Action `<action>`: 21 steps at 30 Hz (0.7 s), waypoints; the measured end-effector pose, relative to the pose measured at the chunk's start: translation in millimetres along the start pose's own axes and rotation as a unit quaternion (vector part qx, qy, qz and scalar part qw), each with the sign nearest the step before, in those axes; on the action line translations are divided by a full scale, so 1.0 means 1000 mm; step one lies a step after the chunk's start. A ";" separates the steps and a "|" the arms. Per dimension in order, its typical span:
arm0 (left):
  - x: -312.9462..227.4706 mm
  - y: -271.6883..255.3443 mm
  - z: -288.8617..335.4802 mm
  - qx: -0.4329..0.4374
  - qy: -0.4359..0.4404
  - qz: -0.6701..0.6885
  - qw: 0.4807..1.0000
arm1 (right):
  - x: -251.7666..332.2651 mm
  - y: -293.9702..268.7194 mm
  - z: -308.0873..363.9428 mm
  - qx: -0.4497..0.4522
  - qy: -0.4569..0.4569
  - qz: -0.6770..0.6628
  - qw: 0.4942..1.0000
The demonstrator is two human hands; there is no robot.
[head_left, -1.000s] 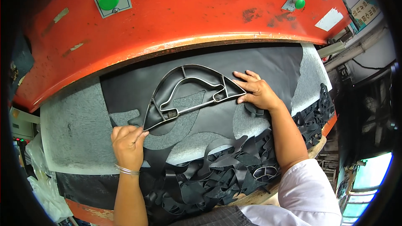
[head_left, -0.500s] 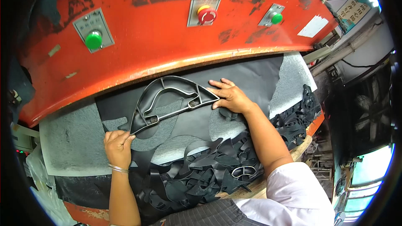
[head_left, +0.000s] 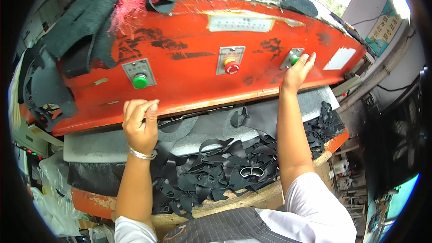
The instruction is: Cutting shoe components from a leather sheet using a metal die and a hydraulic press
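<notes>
My right hand (head_left: 298, 72) is raised against the front of the orange press head (head_left: 189, 76), fingers spread, touching the right green button (head_left: 294, 58). My left hand (head_left: 140, 123) is lifted toward the left green button (head_left: 140, 81), fingers loosely curled, holding nothing, a bangle on the wrist. A red and yellow button (head_left: 231, 66) sits between the two. Under the press head lies black sheet material (head_left: 265, 117) on a grey pad (head_left: 90, 146). The black cutting die is mostly hidden beneath the head.
A heap of black offcut strips (head_left: 211, 175) covers the front of the wooden table edge (head_left: 234, 198). Dark fabric pieces (head_left: 85, 31) are piled on top of the press. White plastic bags (head_left: 54, 198) lie at lower left. A window is at upper right.
Both hands left the black cutting die and rose to the press front. The view tilted up, and the die now sits under the press head.
</notes>
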State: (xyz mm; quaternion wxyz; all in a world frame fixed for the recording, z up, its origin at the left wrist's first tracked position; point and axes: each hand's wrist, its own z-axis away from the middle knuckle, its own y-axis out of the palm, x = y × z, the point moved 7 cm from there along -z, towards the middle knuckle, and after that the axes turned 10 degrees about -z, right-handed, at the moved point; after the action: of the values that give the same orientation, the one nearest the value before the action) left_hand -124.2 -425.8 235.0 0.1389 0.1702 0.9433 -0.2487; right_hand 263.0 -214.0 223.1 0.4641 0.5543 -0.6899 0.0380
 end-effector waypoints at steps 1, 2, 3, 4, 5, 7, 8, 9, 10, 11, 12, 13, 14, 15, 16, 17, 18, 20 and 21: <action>-0.017 -0.015 -0.004 -0.070 0.053 -0.013 0.996 | 0.004 0.006 -0.004 -0.002 -0.037 0.090 0.995; -0.028 -0.023 -0.007 -0.107 0.089 -0.055 0.989 | 0.004 0.003 -0.001 -0.010 -0.029 0.206 0.978; -0.018 -0.017 -0.012 -0.051 0.080 -0.120 0.988 | 0.008 0.006 0.008 0.002 -0.039 0.205 0.978; -0.013 -0.012 -0.015 0.006 0.071 -0.177 0.982 | 0.013 0.001 0.011 0.010 -0.052 0.209 0.976; -0.015 -0.024 -0.006 0.003 0.068 -0.185 0.980 | 0.018 -0.006 0.013 0.038 -0.050 0.196 0.979; -0.014 -0.032 0.010 0.064 -0.010 -0.127 0.990 | 0.030 -0.032 0.027 0.076 -0.042 0.163 0.983; -0.018 -0.043 0.025 0.063 -0.012 -0.128 0.990 | 0.040 -0.049 0.042 0.078 -0.042 0.161 0.983; -0.022 -0.047 0.046 0.125 -0.051 -0.112 0.984 | 0.055 -0.060 0.058 0.155 -0.053 0.171 0.972; -0.023 -0.055 0.073 0.187 -0.093 -0.100 0.973 | 0.065 -0.067 0.083 0.235 -0.061 0.175 0.954; -0.031 -0.062 0.104 0.240 -0.092 -0.067 0.964 | 0.057 -0.085 0.118 0.297 -0.004 0.138 0.945; -0.034 -0.073 0.142 0.291 -0.098 -0.045 0.951 | 0.067 -0.087 0.174 0.370 0.127 0.143 0.909; -0.042 -0.078 0.177 0.338 -0.097 -0.026 0.936 | 0.102 -0.092 0.215 0.450 -0.061 0.174 0.874; -0.047 -0.084 0.211 0.383 -0.101 -0.009 0.918 | 0.136 -0.089 0.260 0.567 -0.070 0.152 0.807; -0.054 -0.091 0.242 0.417 -0.125 -0.001 0.900 | 0.151 -0.091 0.303 0.686 0.015 0.136 0.714; -0.062 -0.099 0.265 0.449 -0.151 0.004 0.881 | 0.174 -0.097 0.340 0.724 -0.026 0.117 0.679; -0.067 -0.105 0.281 0.449 -0.154 0.003 0.880 | 0.182 -0.106 0.374 0.777 -0.003 0.112 0.620; -0.072 -0.111 0.289 0.403 -0.138 -0.011 0.905 | 0.193 -0.115 0.395 0.774 -0.041 0.112 0.622; -0.080 -0.113 0.299 0.352 -0.130 -0.061 0.925 | 0.186 -0.122 0.422 0.738 -0.071 0.204 0.639; -0.082 -0.110 0.298 0.340 -0.122 -0.091 0.928 | 0.183 -0.121 0.424 0.724 -0.057 0.221 0.650</action>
State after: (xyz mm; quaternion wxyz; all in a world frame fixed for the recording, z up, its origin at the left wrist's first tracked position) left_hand -40.3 -690.1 60.4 0.1637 0.0886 0.7896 -0.5846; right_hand 114.8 -633.8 51.6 -0.1477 0.5462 -0.5704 0.5953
